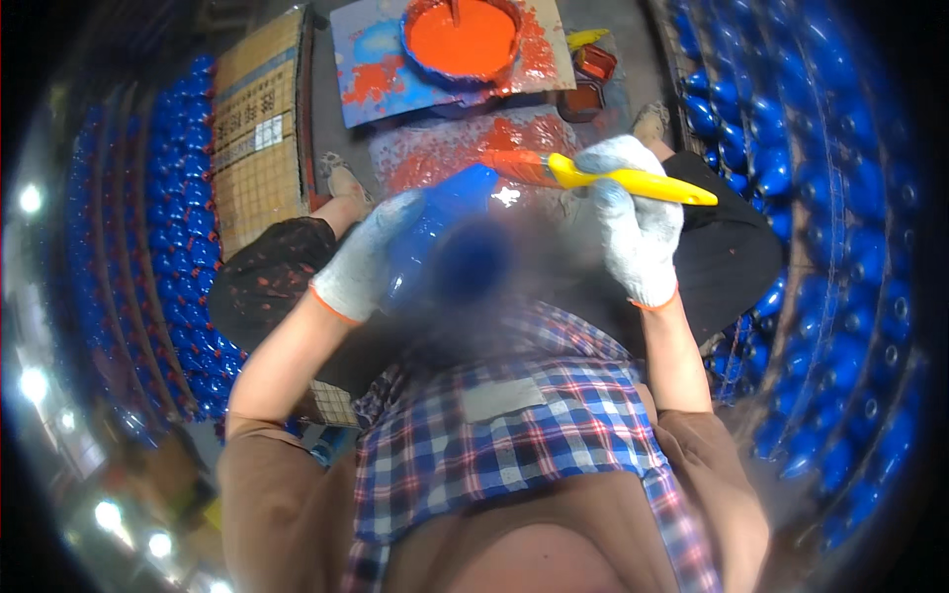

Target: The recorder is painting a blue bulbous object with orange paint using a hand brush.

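Observation:
My left hand (368, 259), in a white glove with an orange cuff, is closed round a glossy blue tapered piece (420, 247). Its wide round end, towards me, is smeared by a blur. A yellow-handled paintbrush (657, 185) is gripped in my gloved right hand (638, 219). The brush's head points left and is coated in orange-red paint. Its bristle tip meets the narrow far end of the blue piece, or overlaps it in view; contact is hard to tell. Beyond my hands, a tub of orange-red paint (463, 42) with a stick in it stands on a paint-splashed board (368, 74).
Rows of glossy blue pieces fill racks on the left (183, 198) and right (830, 257). A cardboard carton (259, 148) stands by my left leg. Small containers with red paint (583, 97) sit right of the board. Paint-spattered sheeting (435, 148) lies between my feet.

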